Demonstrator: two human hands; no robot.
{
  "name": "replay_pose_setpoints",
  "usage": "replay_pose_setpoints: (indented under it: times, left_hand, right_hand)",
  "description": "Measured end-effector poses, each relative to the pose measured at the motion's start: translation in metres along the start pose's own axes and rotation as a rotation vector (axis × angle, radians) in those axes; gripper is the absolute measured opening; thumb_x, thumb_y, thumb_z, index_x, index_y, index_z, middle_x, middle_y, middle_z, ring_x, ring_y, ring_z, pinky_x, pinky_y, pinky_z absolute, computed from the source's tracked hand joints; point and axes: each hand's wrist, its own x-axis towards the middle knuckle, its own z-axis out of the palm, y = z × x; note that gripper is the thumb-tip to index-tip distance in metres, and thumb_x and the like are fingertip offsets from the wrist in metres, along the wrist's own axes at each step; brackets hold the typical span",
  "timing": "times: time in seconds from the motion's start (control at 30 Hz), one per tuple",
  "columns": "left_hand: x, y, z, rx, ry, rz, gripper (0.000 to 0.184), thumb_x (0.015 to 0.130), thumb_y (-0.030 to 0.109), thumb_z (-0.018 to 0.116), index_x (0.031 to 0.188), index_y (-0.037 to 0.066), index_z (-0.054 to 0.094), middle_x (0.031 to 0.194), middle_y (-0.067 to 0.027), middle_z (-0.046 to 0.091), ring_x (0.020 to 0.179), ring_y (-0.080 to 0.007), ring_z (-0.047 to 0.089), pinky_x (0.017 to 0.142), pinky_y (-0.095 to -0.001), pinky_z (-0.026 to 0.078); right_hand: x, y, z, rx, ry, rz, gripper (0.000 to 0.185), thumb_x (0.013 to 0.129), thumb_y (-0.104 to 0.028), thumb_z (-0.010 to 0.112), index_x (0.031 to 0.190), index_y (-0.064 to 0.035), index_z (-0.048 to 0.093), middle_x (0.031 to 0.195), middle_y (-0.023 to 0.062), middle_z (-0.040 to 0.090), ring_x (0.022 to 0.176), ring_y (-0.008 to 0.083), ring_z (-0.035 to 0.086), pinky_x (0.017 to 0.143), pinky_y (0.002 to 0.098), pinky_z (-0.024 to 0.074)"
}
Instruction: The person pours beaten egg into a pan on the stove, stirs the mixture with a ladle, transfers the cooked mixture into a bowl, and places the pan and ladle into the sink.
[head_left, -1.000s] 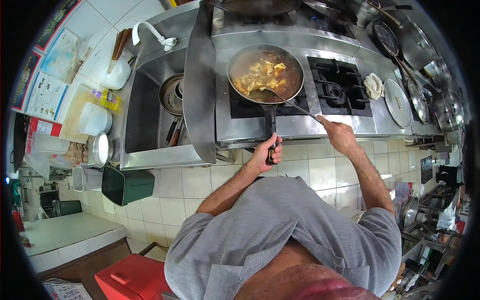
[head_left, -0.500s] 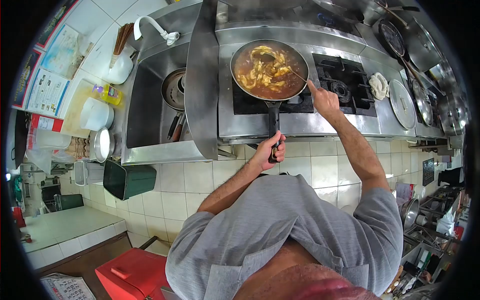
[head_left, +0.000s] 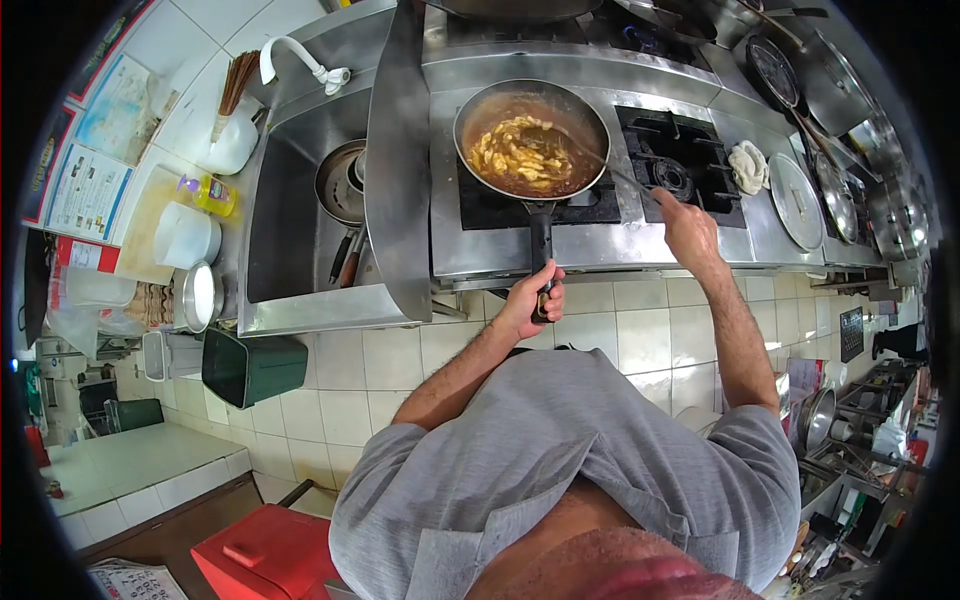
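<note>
A black frying pan (head_left: 592,110) sits over the front left burner, with reddish-brown sauce and yellowish strips of food (head_left: 520,155) in it. My left hand (head_left: 537,298) is wrapped round the pan's black handle, which points towards me. In my right hand (head_left: 690,228) is the handle of a long metal cooking spoon (head_left: 628,180). The spoon slants over the pan's right rim, and its far end lies in the sauce, partly hidden.
Right of the pan are a bare burner (head_left: 672,175), a crumpled white cloth (head_left: 748,167) and a round lid (head_left: 795,203). A metal partition (head_left: 398,190) divides the stove from the sink (head_left: 285,240), which holds pans. A green bin (head_left: 260,365) stands below.
My right hand has moved right and slightly down, drawing the spoon outward so more of its handle shows. The food strips are gathered lower in the pan. My left hand keeps its grip.
</note>
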Motion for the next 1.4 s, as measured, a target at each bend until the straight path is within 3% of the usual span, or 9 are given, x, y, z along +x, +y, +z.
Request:
replay_pose_setpoints:
  times: [0.23,0.3,0.43,0.67,0.77,0.93,1.07,1.27,1.4]
  left_hand:
    - [0.000,0.000,0.000,-0.017,-0.018,0.013,0.027,0.090,0.038,0.050,0.091,0.010,0.048,0.062,0.0009,0.044,0.048,-0.0093,0.039,0.044,-0.0254,0.033]
    - [-0.001,0.002,0.001,-0.009,0.000,0.018,0.028,0.089,0.037,0.050,0.091,0.009,0.048,0.062,0.0007,0.043,0.048,-0.0092,0.039,0.044,-0.0252,0.033]
    - [0.001,0.003,-0.001,-0.032,0.014,-0.015,0.028,0.089,0.037,0.051,0.091,0.009,0.048,0.062,0.0005,0.043,0.048,-0.0092,0.039,0.043,-0.0251,0.033]
    - [0.003,0.004,0.002,0.005,0.040,-0.020,0.029,0.087,0.037,0.054,0.091,0.009,0.048,0.062,0.0005,0.043,0.048,-0.0092,0.039,0.043,-0.0250,0.033]
    - [0.004,0.004,0.002,0.003,0.042,-0.028,0.028,0.087,0.036,0.054,0.090,0.009,0.049,0.062,0.0005,0.043,0.047,-0.0091,0.039,0.043,-0.0250,0.033]
    - [0.005,0.003,0.001,0.004,0.028,-0.026,0.028,0.087,0.036,0.054,0.090,0.009,0.049,0.062,0.0004,0.044,0.047,-0.0093,0.039,0.043,-0.0250,0.033]
    - [0.006,0.003,0.000,0.016,0.035,-0.023,0.028,0.088,0.036,0.054,0.090,0.009,0.048,0.062,0.0006,0.044,0.047,-0.0094,0.040,0.043,-0.0251,0.033]
    - [0.004,0.005,0.003,0.013,0.038,-0.006,0.027,0.088,0.036,0.053,0.089,0.009,0.047,0.061,0.0009,0.043,0.048,-0.0093,0.040,0.043,-0.0252,0.033]
    - [0.006,0.005,0.003,0.018,0.023,-0.003,0.027,0.088,0.035,0.052,0.088,0.009,0.047,0.061,0.0012,0.043,0.047,-0.0092,0.039,0.043,-0.0251,0.033]
  right_hand:
    - [0.068,0.013,0.025,0.075,0.142,-0.045,0.037,0.077,-0.002,0.046,0.112,-0.0121,0.051,0.085,0.0195,0.062,0.081,0.0378,0.059,0.068,0.0465,0.0471]
    - [0.088,0.003,0.021,0.143,-0.039,0.016,0.044,0.075,0.001,0.043,0.116,-0.0130,0.052,0.092,0.0197,0.062,0.090,0.0362,0.058,0.077,0.0442,0.0471]
    - [0.115,-0.008,0.014,0.147,-0.102,-0.086,0.047,0.075,0.001,0.043,0.118,-0.0152,0.054,0.101,0.0183,0.061,0.094,0.0336,0.059,0.082,0.0412,0.0474]
    - [0.099,-0.016,0.001,-0.011,-0.131,-0.273,0.048,0.075,0.001,0.046,0.119,-0.0162,0.053,0.099,0.0165,0.062,0.088,0.0326,0.060,0.077,0.0413,0.0489]
    - [0.081,-0.009,-0.013,-0.079,-0.017,-0.475,0.049,0.074,0.003,0.049,0.118,-0.0176,0.054,0.095,0.0130,0.062,0.081,0.0309,0.061,0.070,0.0400,0.0504]
    - [0.057,0.012,-0.044,-0.218,-0.044,-0.626,0.055,0.068,0.005,0.052,0.118,-0.0152,0.053,0.081,0.0093,0.051,0.070,0.0272,0.057,0.062,0.0385,0.0479]
    - [0.043,0.036,-0.068,-0.104,0.038,-0.515,0.047,0.070,0.003,0.052,0.114,-0.0132,0.057,0.086,0.0127,0.058,0.072,0.0309,0.058,0.062,0.0389,0.0475]
    - [-0.012,0.045,-0.067,0.228,-0.016,-0.213,0.047,0.074,0.005,0.049,0.117,-0.0118,0.056,0.077,0.0162,0.061,0.071,0.0294,0.060,0.063,0.0367,0.0472]
    - [-0.024,0.038,-0.047,0.045,-0.104,-0.220,0.045,0.075,0.004,0.052,0.117,-0.0139,0.056,0.082,0.0143,0.063,0.072,0.0293,0.061,0.062,0.0379,0.0475]
